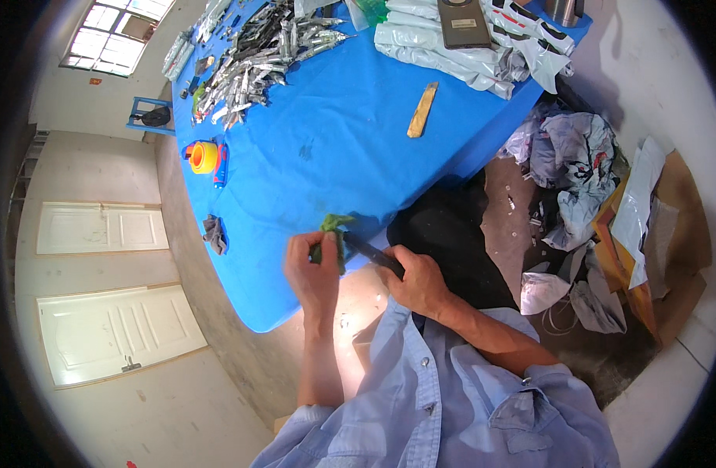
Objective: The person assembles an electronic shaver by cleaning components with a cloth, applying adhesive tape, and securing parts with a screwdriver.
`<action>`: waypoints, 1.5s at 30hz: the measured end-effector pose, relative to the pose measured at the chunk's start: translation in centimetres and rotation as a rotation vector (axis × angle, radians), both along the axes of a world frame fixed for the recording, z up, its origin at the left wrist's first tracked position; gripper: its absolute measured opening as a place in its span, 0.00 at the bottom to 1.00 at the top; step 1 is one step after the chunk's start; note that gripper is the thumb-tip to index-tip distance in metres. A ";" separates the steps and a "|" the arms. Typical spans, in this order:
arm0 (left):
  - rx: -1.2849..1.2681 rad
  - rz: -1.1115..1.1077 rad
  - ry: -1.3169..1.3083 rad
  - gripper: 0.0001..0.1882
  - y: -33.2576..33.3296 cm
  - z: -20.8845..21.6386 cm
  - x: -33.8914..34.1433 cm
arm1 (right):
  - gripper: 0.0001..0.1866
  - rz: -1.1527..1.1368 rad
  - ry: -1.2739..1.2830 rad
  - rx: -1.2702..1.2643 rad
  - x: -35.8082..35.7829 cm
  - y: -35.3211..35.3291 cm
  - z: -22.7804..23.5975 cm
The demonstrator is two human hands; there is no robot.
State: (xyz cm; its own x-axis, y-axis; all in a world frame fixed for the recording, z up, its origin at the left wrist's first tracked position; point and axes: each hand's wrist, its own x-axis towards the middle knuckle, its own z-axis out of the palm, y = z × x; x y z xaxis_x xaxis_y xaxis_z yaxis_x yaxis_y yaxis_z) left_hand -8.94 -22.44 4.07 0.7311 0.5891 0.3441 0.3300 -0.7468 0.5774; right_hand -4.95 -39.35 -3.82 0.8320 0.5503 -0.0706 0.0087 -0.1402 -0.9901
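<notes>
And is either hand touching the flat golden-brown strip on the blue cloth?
No, the flat golden-brown strip lies on the blue cloth, well apart from the left hand and the right hand.

A gridded, dark-framed window shows at upper left, above two white panelled doors at left. Crumpled grey and white plastic bags lie beside brown cardboard at right.

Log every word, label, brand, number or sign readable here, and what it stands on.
None can be read.
Flat dark-brown rectangular case: pale label, too small.
White plastic packages with red and black marks: too blurred.
Small orange wall patch: too small to tell.
</notes>
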 end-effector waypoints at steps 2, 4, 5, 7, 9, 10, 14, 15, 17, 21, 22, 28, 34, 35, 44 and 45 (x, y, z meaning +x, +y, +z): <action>-0.009 -0.051 0.003 0.06 -1.6 -0.1 -0.7 | 0.13 -0.014 0.007 0.012 0.0 0.1 0.1; -0.002 -0.156 0.011 0.06 -3.3 -0.5 -1.2 | 0.13 -0.015 0.024 0.009 0.1 0.1 0.3; -0.025 -0.144 0.024 0.05 -4.1 -1.0 -1.3 | 0.13 0.001 0.034 0.013 0.2 0.0 0.1; -0.039 -0.132 0.033 0.04 -4.5 -1.8 -1.2 | 0.13 0.029 0.054 0.021 0.2 -0.1 -0.4; -0.013 -0.144 0.048 0.05 -4.0 -1.8 -0.9 | 0.12 0.002 -0.015 0.028 0.1 0.0 -1.0; 0.005 -0.145 0.056 0.05 -3.6 -1.7 -0.8 | 0.12 -0.007 -0.049 0.037 0.0 0.2 -0.8; 0.006 -0.126 0.041 0.05 -3.0 -1.8 -0.1 | 0.10 0.015 -0.001 0.022 0.2 0.0 0.0; 0.017 -0.126 0.041 0.05 -3.0 -1.9 0.0 | 0.10 0.008 -0.005 0.024 0.2 0.1 -0.2; 0.019 -0.125 0.025 0.05 -3.0 -1.9 0.1 | 0.11 0.013 0.007 0.030 0.2 0.1 -0.2; -0.033 -0.094 0.011 0.06 -2.9 -2.0 0.1 | 0.12 0.026 0.037 0.035 0.4 0.0 0.0; -0.049 -0.081 0.018 0.06 -2.7 -1.8 0.2 | 0.12 0.020 0.034 0.035 0.5 0.0 0.1; 0.068 0.076 0.032 0.06 1.6 -2.0 -0.9 | 0.13 0.024 0.025 -0.041 0.5 -0.3 0.6; -0.099 -0.071 -0.056 0.05 -0.6 -0.4 -1.2 | 0.15 -0.005 0.084 -0.027 0.4 -0.2 0.4; -0.090 -0.155 -0.066 0.05 -1.5 -0.9 -1.2 | 0.13 -0.031 0.067 -0.023 0.3 0.0 0.3; 0.227 -0.235 0.052 0.06 -0.8 -3.1 0.1 | 0.15 -0.047 -0.114 -0.050 0.0 0.4 0.2; 0.221 -0.200 0.025 0.07 -0.7 -3.5 0.7 | 0.14 -0.031 -0.134 -0.068 0.2 0.2 -0.3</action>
State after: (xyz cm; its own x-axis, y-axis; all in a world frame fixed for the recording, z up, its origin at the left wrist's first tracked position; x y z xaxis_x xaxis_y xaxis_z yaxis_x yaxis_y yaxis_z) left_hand -8.24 -23.18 0.57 0.8349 0.3456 0.4284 0.1762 -0.9051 0.3869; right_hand -4.75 -39.11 -4.09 0.8529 0.5220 0.0058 0.1345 -0.2090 -0.9686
